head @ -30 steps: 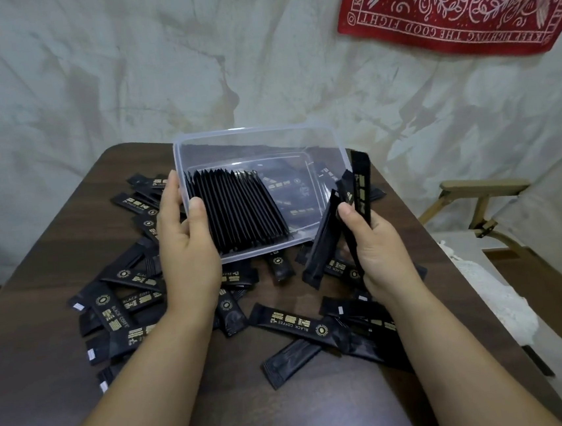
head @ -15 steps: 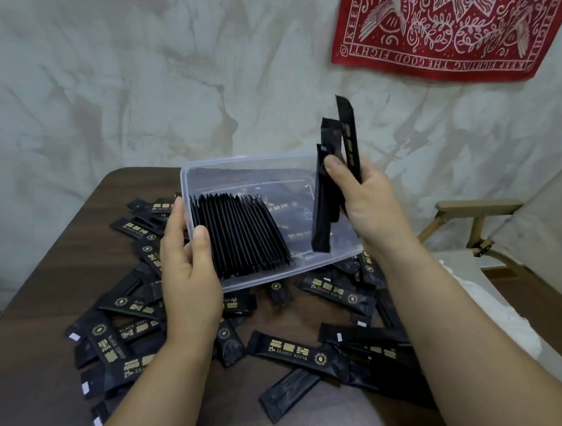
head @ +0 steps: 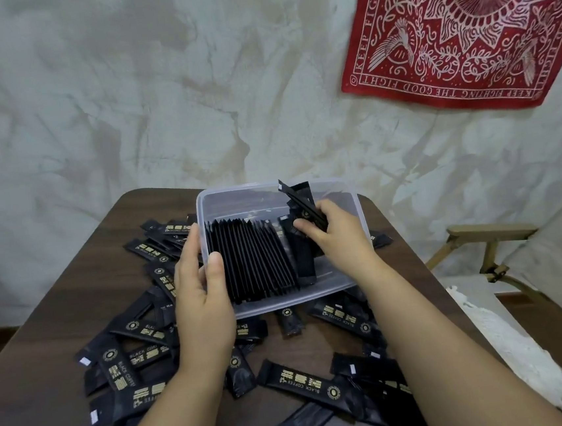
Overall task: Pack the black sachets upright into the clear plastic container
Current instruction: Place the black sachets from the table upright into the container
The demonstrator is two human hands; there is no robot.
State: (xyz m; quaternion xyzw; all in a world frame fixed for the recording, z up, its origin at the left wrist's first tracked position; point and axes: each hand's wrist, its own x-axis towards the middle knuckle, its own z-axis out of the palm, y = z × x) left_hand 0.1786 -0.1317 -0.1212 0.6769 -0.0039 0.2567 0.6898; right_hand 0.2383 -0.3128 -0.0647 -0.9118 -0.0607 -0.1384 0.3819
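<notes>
The right hand (head: 338, 238) has come down from above the rim into the container (head: 281, 303). It pinches a few sachets (head: 300, 197) between thumb and fingers, just right of the packed row (head: 253, 260). The left hand (head: 202, 306) grips the left wall, thumb pressed against the row. Insertion is judged under way. Many loose sachets (head: 303, 384) remain on the table (head: 44, 338).
</notes>
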